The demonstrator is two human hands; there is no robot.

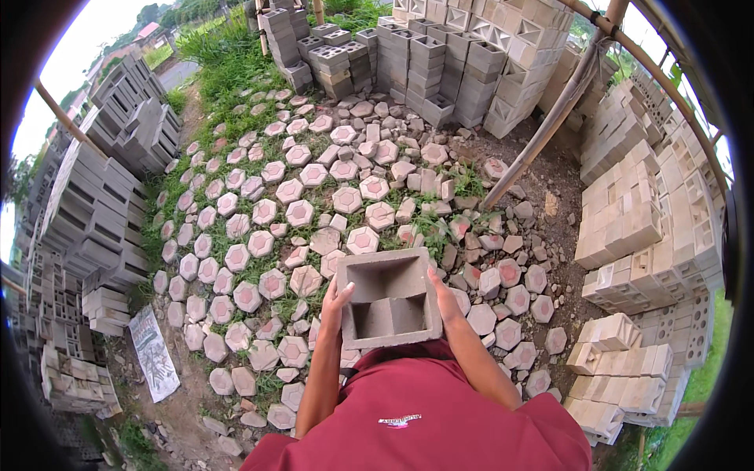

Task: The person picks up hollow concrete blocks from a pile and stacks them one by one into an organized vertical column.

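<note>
A grey concrete block is held up in front of my chest, its hollow side facing up, with one wide cavity and two smaller ones split by angled inner walls. My left hand grips its left side, thumb along the edge. On the opposite side my right hand presses against the wall, thumb near the top corner. Fingers of both hands are partly hidden by the block and wrists. My maroon shirt fills the area just below it.
Hexagonal pavers with reddish centres lie over grass and rubble ahead. Grey hollow blocks stand in stacks at the back, pale decorative blocks on the right, more grey stacks left. A slanted bamboo pole rises right; a printed sack lies left.
</note>
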